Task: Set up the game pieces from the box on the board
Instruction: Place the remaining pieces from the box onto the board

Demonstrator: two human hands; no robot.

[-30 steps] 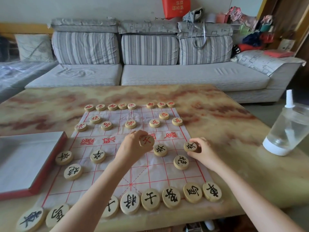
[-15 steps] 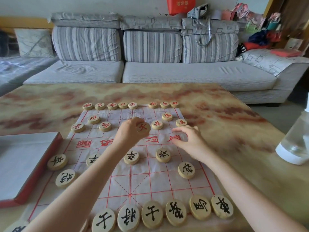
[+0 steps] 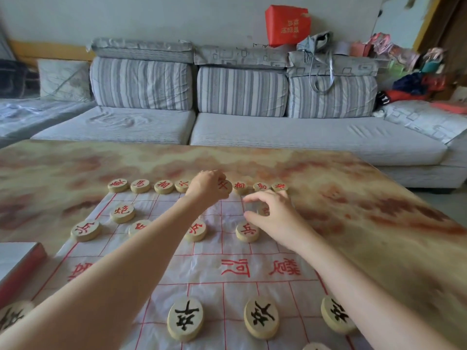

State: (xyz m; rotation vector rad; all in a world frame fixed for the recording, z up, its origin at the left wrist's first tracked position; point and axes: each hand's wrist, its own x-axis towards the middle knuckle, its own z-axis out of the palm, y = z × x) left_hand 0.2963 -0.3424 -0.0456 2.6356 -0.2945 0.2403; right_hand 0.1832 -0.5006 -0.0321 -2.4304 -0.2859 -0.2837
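A thin plastic board [image 3: 207, 271] with red grid lines lies on the marbled table. Round wooden pieces stand on it: red-lettered ones along the far row [image 3: 164, 186] and black-lettered ones [image 3: 185, 319] near me. My left hand [image 3: 207, 185] reaches over the far row, its fingers shut on a red-lettered piece [image 3: 225, 186] in the gap of that row. My right hand [image 3: 271, 213] hovers just right of it, fingers spread and curled over a red piece [image 3: 264, 210] that it partly hides. The box [image 3: 17, 263] shows at the left edge.
A grey striped sofa [image 3: 240, 132] runs along the far side of the table [image 3: 366, 223]. Bags and a red box are piled on the sofa back at the right. Bare table surface surrounds the board.
Both hands have moved away from me toward the far row. The left hand carried the red-lettered piece from mid-board up to the far row. The camera has leaned closer.
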